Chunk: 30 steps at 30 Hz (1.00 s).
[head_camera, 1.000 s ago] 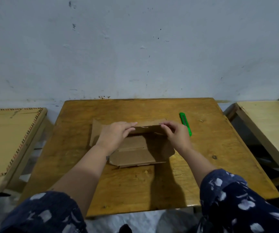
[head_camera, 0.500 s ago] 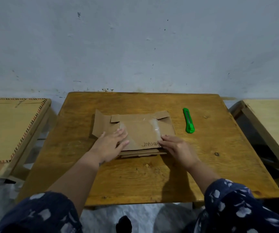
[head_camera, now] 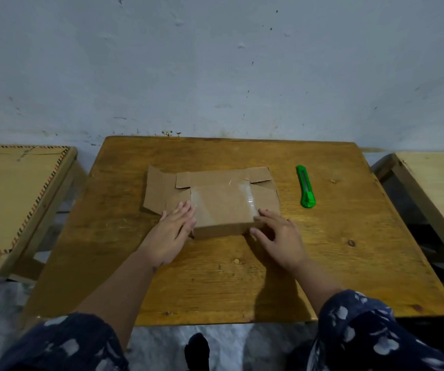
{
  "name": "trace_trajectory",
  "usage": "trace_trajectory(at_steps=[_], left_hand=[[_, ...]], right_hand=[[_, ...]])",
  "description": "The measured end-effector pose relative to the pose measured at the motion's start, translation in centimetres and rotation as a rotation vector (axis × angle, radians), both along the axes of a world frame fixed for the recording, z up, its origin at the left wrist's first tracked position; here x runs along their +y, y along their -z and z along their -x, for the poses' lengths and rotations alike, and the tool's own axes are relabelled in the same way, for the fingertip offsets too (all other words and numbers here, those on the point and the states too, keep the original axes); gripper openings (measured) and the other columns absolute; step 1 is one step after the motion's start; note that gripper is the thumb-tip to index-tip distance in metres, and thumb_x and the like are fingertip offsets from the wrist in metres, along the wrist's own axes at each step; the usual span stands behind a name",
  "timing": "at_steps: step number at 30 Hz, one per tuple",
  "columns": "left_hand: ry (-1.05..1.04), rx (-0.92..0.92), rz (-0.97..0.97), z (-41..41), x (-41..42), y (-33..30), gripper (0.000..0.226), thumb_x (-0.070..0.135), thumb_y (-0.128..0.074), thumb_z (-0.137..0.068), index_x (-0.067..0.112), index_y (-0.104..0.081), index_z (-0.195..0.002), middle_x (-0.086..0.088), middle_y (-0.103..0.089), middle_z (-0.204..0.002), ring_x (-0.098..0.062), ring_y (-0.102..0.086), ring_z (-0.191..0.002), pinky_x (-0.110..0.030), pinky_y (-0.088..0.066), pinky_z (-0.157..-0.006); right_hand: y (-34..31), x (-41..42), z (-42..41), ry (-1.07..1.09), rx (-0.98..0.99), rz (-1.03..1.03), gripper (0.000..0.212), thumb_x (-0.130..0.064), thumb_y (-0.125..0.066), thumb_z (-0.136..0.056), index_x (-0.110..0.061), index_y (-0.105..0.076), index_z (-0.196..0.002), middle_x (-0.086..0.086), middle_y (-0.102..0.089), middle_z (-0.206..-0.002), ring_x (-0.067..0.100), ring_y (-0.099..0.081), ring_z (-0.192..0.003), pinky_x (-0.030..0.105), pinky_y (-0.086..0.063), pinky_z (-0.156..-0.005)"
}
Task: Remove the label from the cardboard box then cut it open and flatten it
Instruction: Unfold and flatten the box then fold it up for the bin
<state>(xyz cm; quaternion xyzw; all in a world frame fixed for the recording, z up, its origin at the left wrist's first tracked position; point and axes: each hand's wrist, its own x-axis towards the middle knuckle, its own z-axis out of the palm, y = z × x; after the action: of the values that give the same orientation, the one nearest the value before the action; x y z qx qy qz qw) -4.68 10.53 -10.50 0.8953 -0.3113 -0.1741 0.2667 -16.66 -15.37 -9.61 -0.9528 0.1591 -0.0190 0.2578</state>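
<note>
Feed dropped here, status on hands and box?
Left hand, right hand flat on cardboard box. Box collapsed on table. Green cutter lies clear, to the right.

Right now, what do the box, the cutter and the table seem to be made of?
Box: brown cardboard, matte, with raw cut edges on its flaps; glossy clear strips on top look like plastic tape.
Cutter: bright green casing, smooth and slightly shiny, probably plastic; a grey strip along it may be metal.
Table: wood, with visible grain and knots, and a yellowish, faintly glossy finish, perhaps varnish.
</note>
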Motion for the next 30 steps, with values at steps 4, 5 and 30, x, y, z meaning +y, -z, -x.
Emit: trace_trajectory(at_steps=[4, 5, 30], left_hand=[[-0.041, -0.002, 0.027, 0.3, -0.5, -0.2, 0.081, 0.07, -0.004, -0.087, 0.022, -0.018, -0.151, 0.012, -0.011, -0.156, 0.001, -0.001, -0.143, -0.031, 0.004, -0.118], [-0.04, -0.027, 0.004, 0.4, -0.6, -0.2, 0.074, 0.065, -0.01, -0.091, 0.022, -0.014, -0.152, 0.013, -0.01, -0.156, 0.0, 0.0, -0.144, -0.032, 0.004, -0.118], [-0.031, -0.262, -0.29, 1.5, -1.8, 2.0, 0.077, 0.057, 0.014, -0.079, 0.03, 0.005, -0.151, 0.009, 0.021, -0.154, -0.01, 0.026, -0.14, -0.04, 0.015, -0.111]], right_hand=[[0.1, 1.5, -1.5, 0.213, -0.074, -0.062, 0.053, -0.041, -0.064, -0.084, -0.026, -0.048, -0.133, -0.007, -0.051, -0.134, 0.014, -0.045, -0.125, 0.043, -0.031, -0.109], [0.1, 1.8, -1.8, 0.242, -0.061, -0.059, 0.055, -0.04, -0.066, -0.083, -0.026, -0.048, -0.133, -0.006, -0.051, -0.133, 0.015, -0.045, -0.125, 0.043, -0.032, -0.107], [-3.2, 0.9, -4.5, 0.388, -0.102, -0.642, 0.037, -0.024, -0.064, -0.088, -0.024, -0.06, -0.125, -0.002, -0.058, -0.129, 0.018, -0.052, -0.117, 0.03, -0.05, -0.087]])
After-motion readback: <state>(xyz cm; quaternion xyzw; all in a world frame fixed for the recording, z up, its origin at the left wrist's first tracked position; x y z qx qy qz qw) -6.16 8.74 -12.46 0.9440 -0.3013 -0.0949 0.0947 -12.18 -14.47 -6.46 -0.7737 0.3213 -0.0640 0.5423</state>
